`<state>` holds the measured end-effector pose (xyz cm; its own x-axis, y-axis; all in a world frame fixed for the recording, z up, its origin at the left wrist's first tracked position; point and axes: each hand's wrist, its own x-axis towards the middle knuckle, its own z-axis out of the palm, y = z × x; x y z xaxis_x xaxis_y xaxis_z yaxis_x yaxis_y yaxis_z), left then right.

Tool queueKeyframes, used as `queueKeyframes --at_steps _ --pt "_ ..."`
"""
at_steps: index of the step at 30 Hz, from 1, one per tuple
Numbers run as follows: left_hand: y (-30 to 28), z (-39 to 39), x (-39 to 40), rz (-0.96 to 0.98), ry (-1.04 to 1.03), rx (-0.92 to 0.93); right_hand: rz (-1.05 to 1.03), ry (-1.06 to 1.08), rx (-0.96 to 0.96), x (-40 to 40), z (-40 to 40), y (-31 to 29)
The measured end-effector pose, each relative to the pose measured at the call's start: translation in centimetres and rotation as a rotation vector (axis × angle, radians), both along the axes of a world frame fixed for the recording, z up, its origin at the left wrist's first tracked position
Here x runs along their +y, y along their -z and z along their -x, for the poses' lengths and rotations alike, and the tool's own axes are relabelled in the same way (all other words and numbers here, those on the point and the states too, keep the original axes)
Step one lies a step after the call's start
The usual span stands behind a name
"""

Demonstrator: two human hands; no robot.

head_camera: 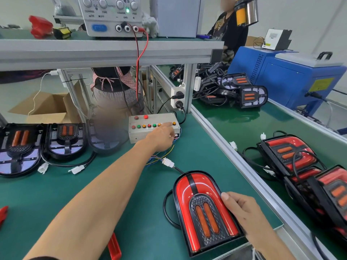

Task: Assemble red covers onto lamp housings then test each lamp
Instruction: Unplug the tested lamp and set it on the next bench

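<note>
A lamp with its red cover fitted (201, 207) lies on the green bench in front of me, its cable running to a white connector (168, 163). My right hand (242, 212) grips the lamp's right edge, thumb on the cover. My left hand (163, 136) reaches out to the grey test box (150, 132), a fingertip on one of its coloured buttons. No part of the lamp looks lit. Two open black lamp housings (64, 140) with orange strips lie at the left, without covers.
Finished red lamps (293, 156) pile up on the conveyor at right; more black housings (244, 91) sit further back by a blue machine (285, 77). A power supply (110, 15) stands on the shelf above. A loose red cover (114, 246) lies near the bench's front. Two people stand behind the bench.
</note>
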<state>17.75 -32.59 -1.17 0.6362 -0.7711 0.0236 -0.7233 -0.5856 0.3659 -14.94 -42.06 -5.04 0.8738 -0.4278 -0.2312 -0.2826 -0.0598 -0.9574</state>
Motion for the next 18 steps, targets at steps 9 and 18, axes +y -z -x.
queueKeyframes --at_steps 9,18 --pt "-2.5 3.3 6.0 -0.168 0.213 0.086 0.071 -0.058 0.043 -0.6 -0.3 0.2" --pt "-1.7 4.9 6.6 -0.142 0.199 -0.051 0.199 -0.181 0.146 -0.5 -0.4 -1.3"
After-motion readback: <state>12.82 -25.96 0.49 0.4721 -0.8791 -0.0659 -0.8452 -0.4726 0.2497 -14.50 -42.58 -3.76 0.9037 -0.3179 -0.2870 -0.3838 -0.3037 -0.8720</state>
